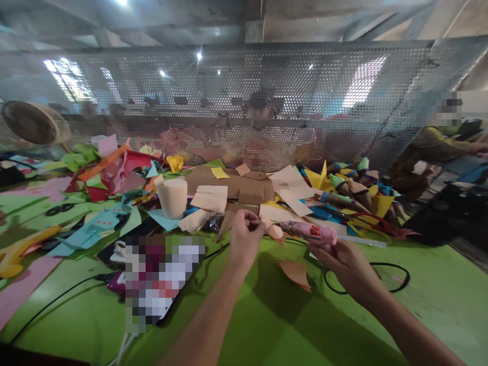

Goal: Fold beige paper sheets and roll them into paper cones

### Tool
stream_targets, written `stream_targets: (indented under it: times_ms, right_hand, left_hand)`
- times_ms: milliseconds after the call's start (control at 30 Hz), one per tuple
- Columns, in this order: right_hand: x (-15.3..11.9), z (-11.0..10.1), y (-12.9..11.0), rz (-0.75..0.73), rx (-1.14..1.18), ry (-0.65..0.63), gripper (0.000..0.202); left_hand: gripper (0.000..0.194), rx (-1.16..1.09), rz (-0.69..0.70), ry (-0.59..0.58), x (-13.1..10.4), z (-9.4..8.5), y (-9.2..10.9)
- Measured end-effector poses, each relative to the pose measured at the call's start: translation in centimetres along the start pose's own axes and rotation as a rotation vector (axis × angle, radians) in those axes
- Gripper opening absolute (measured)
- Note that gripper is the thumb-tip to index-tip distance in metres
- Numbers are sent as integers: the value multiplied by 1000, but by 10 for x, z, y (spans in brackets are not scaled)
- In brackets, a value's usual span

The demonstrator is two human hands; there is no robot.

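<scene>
My left hand (246, 236) is closed in a pinch in the middle, above the green table. At its fingertips is a small curled piece of peach paper (275, 232); the exact grip is partly hidden. My right hand (339, 259) is wrapped around a pink tube-shaped tool with a printed body (305, 230), which looks like a glue gun. Its narrow end points left, towards the peach paper. Below, a loose orange-brown paper piece (295, 273) lies on the table between my hands.
A phone (168, 279) and cables lie to the left. Behind stand a cream cup (173, 198) and brown cardboard (224, 183). Coloured paper scraps (114, 173) heap up at left, rolled paper cones (354, 188) at right. A black cable (406, 279) loops by my right hand. A perforated metal screen (244, 137) stands beyond.
</scene>
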State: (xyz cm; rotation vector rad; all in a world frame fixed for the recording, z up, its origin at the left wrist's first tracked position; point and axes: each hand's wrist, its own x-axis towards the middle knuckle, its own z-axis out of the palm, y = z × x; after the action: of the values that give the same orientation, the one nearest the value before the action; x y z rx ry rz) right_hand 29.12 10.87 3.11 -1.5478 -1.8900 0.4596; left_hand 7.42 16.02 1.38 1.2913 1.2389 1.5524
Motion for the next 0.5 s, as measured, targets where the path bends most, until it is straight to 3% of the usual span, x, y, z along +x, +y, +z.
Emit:
stream_targets:
  times_ms: [500]
  right_hand:
    - [0, -1, -2, 19, 18, 2, 43]
  left_hand:
    - [21, 6, 16, 4, 0, -1, -1]
